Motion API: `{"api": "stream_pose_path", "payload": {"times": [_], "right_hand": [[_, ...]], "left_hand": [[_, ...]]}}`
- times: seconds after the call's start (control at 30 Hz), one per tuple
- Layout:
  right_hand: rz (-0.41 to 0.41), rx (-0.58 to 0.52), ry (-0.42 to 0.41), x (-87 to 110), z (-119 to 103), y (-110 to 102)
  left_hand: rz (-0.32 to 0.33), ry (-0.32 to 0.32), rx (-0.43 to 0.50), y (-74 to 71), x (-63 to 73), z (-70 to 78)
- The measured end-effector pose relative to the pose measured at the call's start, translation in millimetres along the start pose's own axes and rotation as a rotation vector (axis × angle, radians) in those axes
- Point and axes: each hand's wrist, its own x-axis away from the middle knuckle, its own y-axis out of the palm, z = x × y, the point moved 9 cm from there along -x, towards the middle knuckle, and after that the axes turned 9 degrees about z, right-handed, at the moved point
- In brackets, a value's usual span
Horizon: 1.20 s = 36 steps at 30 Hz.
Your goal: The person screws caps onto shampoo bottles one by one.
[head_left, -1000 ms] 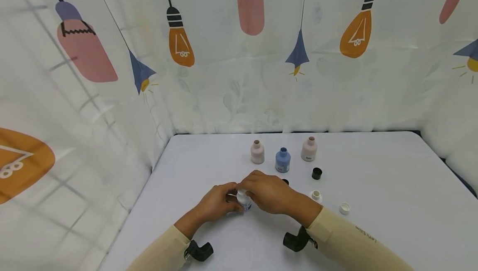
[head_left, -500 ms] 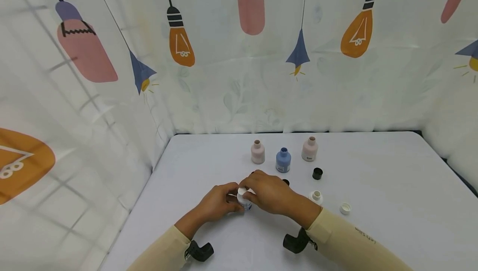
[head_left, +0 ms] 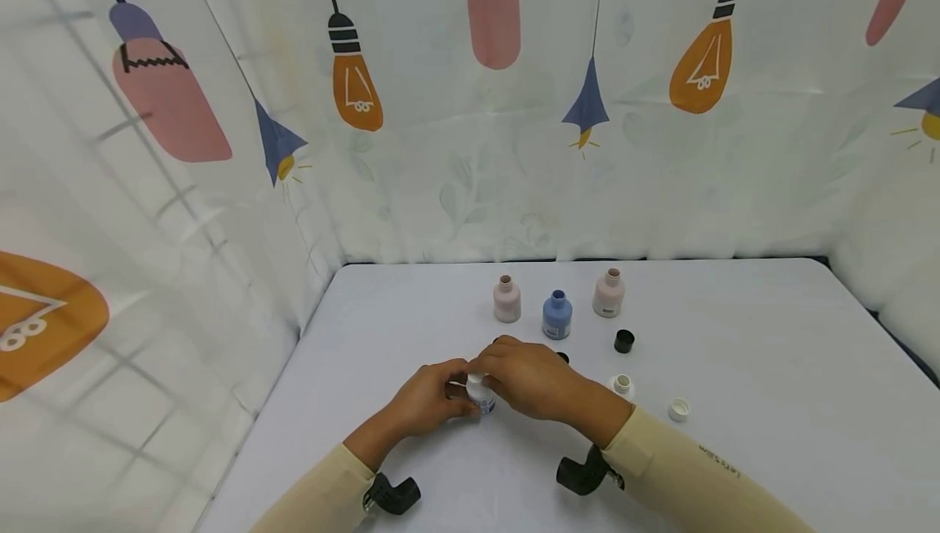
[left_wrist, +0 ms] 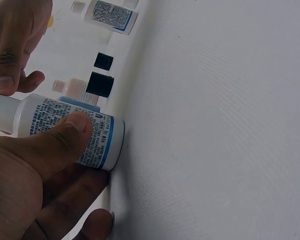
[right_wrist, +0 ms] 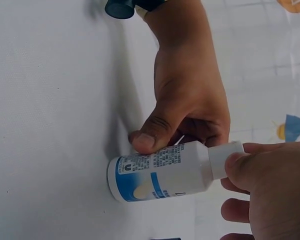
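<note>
A small white bottle with a blue-and-white printed label stands upright on the table in front of me. My left hand holds its body, thumb across the label in the left wrist view. From above, my right hand pinches the white cap seated on the bottle's neck. In the head view the right fingers hide most of the cap. Close to the right wrist stands an uncapped white bottle, partly hidden by the forearm.
Farther back stand two uncapped pale pink bottles and an uncapped blue bottle. A black cap lies in front of them; others are partly behind the right hand. A loose white cap sits to the right on the white table.
Half a second ago the right fingers were lifted and spread, showing more of the cap. Now they are drawn in around it again. The left hand and bottle stay put.
</note>
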Motion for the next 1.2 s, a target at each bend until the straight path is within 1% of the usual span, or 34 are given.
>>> {"api": "stream_pose_path", "payload": {"times": [0.27, 0.5, 0.63, 0.73, 0.87, 1.07, 1.2], "right_hand": [[0.006, 0.023, 0.024, -1.1, 1.0, 0.2], [-0.020, 0.007, 0.062, 2.1, 2.2, -1.1], [-0.019, 0.014, 0.058, 5.1, 2.1, -6.1], [0.000, 0.020, 0.048, 8.0, 2.6, -13.0], [0.015, 0.040, 0.059, 12.1, 7.1, -22.0], [-0.004, 0.066, 0.118, 19.2, 19.3, -30.0], [0.001, 0.072, 0.146, 24.4, 26.0, -36.5]], "left_hand": [[0.006, 0.010, -0.032, -0.9, 1.5, 2.4], [0.021, 0.017, -0.066, -0.9, 3.4, 2.6], [0.036, 0.024, -0.079, -2.5, 4.9, 2.0], [0.055, 0.022, -0.084, -6.4, 5.7, 1.8], [0.087, 0.023, -0.094, -14.3, 6.1, 2.6], [0.135, -0.013, -0.099, -26.8, 5.7, -1.8], [0.173, -0.014, -0.117, -35.7, 4.8, -4.8]]}}
